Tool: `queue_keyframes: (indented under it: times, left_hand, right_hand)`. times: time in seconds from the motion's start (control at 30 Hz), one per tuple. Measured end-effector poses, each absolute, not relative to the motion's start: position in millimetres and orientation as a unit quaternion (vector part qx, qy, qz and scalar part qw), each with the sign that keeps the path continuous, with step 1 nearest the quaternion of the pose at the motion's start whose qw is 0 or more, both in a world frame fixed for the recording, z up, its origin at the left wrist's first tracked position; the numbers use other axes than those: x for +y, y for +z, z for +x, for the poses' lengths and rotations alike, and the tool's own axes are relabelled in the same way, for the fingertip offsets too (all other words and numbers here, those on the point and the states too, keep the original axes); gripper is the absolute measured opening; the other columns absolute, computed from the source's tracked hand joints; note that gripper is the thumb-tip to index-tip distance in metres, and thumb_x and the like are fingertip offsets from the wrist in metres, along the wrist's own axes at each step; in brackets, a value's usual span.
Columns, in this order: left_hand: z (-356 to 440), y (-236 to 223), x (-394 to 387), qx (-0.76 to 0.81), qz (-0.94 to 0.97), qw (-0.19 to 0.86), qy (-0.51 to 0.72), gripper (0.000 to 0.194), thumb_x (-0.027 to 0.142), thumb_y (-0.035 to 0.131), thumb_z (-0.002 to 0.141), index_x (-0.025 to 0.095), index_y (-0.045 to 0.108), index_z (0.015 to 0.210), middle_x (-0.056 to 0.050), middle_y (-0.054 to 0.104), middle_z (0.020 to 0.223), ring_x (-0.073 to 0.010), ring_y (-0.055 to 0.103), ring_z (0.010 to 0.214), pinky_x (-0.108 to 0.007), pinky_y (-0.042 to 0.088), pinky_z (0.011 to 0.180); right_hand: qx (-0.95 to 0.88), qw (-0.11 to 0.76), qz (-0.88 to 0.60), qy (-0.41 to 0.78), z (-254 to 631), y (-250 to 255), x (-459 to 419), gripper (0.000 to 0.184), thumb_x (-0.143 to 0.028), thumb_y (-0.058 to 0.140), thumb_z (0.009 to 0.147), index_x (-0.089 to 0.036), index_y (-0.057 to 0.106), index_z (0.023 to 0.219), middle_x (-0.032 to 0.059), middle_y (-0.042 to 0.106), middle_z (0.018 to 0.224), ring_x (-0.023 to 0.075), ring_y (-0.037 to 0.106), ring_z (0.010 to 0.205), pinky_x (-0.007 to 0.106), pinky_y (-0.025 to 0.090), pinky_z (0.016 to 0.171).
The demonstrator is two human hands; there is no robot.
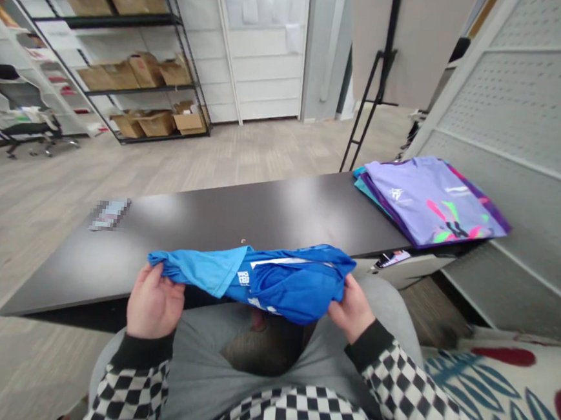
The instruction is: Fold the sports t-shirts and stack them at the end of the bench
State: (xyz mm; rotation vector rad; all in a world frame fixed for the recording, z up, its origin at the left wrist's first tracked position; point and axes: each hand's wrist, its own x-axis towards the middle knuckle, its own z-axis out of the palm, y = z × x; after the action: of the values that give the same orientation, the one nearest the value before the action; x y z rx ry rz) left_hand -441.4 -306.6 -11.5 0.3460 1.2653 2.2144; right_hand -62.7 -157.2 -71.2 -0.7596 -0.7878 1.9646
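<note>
A blue T-shirt [298, 286] with a lighter blue part and white print stretches between my hands, above my lap and the table's near edge. My left hand [155, 298] is closed on its bunched light blue end. At the other end my right hand [350, 306] grips the darker blue cloth, its fingers partly hidden behind the fabric. The shirt is gathered and loosely folded, so its full shape does not show. On the right of the table lies a pile of shirts, a lilac T-shirt [417, 195] with bright print on top.
The dark table [241, 213] spans the space before me. A blurred-out flat item [110, 214] lies on its left part. Beneath the right side, a phone-like object [393, 259] shows. A grey perforated partition [528, 145] borders the right; an easel [371, 101] and box-filled shelves [139, 89] stand behind.
</note>
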Motion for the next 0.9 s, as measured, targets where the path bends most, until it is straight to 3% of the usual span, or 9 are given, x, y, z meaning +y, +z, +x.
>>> queue_keyframes:
  times: [0.1, 0.17, 0.27, 0.33, 0.47, 0.6, 0.7, 0.83, 0.9]
  left_hand:
    - [-443.0, -14.0, -310.7, 0.512, 0.169, 0.278, 0.795, 0.023, 0.025, 0.079, 0.091, 0.029, 0.072, 0.113, 0.0, 0.079, 0.116, -0.0154, 0.076, 0.107, -0.034, 0.061, 0.104]
    - [-433.5, -17.1, -309.5, 0.545, 0.239, 0.29, 0.75, 0.043, 0.029, 0.082, 0.09, 0.034, 0.07, 0.132, -0.006, 0.076, 0.139, -0.0224, 0.072, 0.131, -0.044, 0.056, 0.119]
    - [-408.3, -24.1, -305.1, 0.628, 0.355, 0.213, 0.66, 0.09, 0.031, 0.085, 0.087, 0.036, 0.047, 0.168, -0.015, 0.052, 0.173, -0.0346, 0.049, 0.162, -0.057, 0.039, 0.135]
    - [-392.0, -29.0, -301.2, 0.699, 0.424, 0.102, 0.566, 0.104, 0.03, 0.086, 0.084, 0.03, 0.038, 0.176, -0.018, 0.038, 0.181, -0.042, 0.034, 0.17, -0.064, 0.028, 0.139]
    - [-386.9, -34.7, -288.6, 0.773, 0.48, -0.056, 0.411, 0.092, 0.031, 0.079, 0.087, 0.021, 0.048, 0.173, -0.023, 0.038, 0.177, -0.0517, 0.023, 0.17, -0.072, 0.017, 0.139]
    - [-421.7, -23.6, -270.1, 0.824, 0.48, -0.035, 0.297, 0.074, 0.041, 0.072, 0.095, 0.016, 0.061, 0.163, -0.028, 0.057, 0.152, -0.0525, 0.047, 0.153, -0.072, 0.035, 0.128]
    - [-435.1, -1.7, -261.2, 0.863, 0.418, -0.044, 0.279, 0.067, 0.046, 0.075, 0.092, 0.014, 0.071, 0.151, -0.028, 0.06, 0.141, -0.054, 0.054, 0.14, -0.074, 0.042, 0.12]
    - [-383.2, 19.0, -260.7, 0.76, 0.479, -0.126, 0.421, 0.041, 0.033, 0.069, 0.097, 0.018, 0.077, 0.134, -0.019, 0.064, 0.132, -0.0428, 0.059, 0.135, -0.062, 0.043, 0.123]
    - [-337.9, 14.4, -260.6, 0.659, 0.615, -0.022, 0.431, 0.031, 0.033, 0.066, 0.103, 0.024, 0.077, 0.131, -0.013, 0.071, 0.121, -0.0347, 0.067, 0.122, -0.052, 0.051, 0.116]
  right_hand:
    - [-0.256, 0.446, -0.274, 0.813, -53.8, -74.7, -151.7, 0.038, -0.063, 0.067, 0.107, -0.031, 0.077, 0.125, 0.0039, 0.087, 0.114, 0.0323, 0.079, 0.127, 0.057, 0.062, 0.116]
    - [-0.211, 0.461, -0.254, 0.824, -48.5, -79.5, -150.9, 0.032, -0.058, 0.068, 0.108, -0.032, 0.077, 0.124, 0.0015, 0.087, 0.114, 0.0294, 0.08, 0.126, 0.054, 0.062, 0.116]
    - [-0.185, 0.474, -0.241, 0.827, -43.7, -84.8, -152.0, 0.028, -0.054, 0.065, 0.111, -0.032, 0.078, 0.124, 0.0019, 0.087, 0.119, 0.0271, 0.08, 0.126, 0.051, 0.062, 0.116]
    - [-0.176, 0.487, -0.238, 0.822, -42.2, -85.5, -152.6, 0.027, -0.051, 0.064, 0.111, -0.032, 0.078, 0.123, 0.0014, 0.087, 0.119, 0.0262, 0.08, 0.125, 0.05, 0.062, 0.117]
    - [-0.174, 0.502, -0.24, 0.812, -41.7, -83.5, -153.4, 0.025, -0.05, 0.063, 0.112, -0.031, 0.078, 0.121, 0.0016, 0.086, 0.122, 0.0268, 0.079, 0.126, 0.053, 0.062, 0.116]
    - [-0.161, 0.499, -0.235, 0.819, -42.6, -82.4, -154.8, 0.024, -0.047, 0.061, 0.114, -0.03, 0.078, 0.12, 0.0013, 0.087, 0.117, 0.0251, 0.082, 0.118, 0.052, 0.064, 0.114]
    - [-0.155, 0.491, -0.234, 0.825, -43.6, -83.1, -156.1, 0.024, -0.046, 0.06, 0.115, -0.03, 0.078, 0.118, 0.0001, 0.087, 0.114, 0.0233, 0.083, 0.111, 0.049, 0.066, 0.111]
    - [-0.169, 0.477, -0.232, 0.831, -46.6, -85.8, -157.0, 0.023, -0.046, 0.064, 0.113, -0.029, 0.078, 0.12, 0.0007, 0.088, 0.113, 0.0232, 0.084, 0.11, 0.046, 0.066, 0.11]
    - [-0.177, 0.474, -0.226, 0.832, -48.8, -86.9, -157.7, 0.022, -0.046, 0.066, 0.112, -0.03, 0.078, 0.121, 0.0008, 0.088, 0.114, 0.0233, 0.083, 0.113, 0.046, 0.065, 0.112]
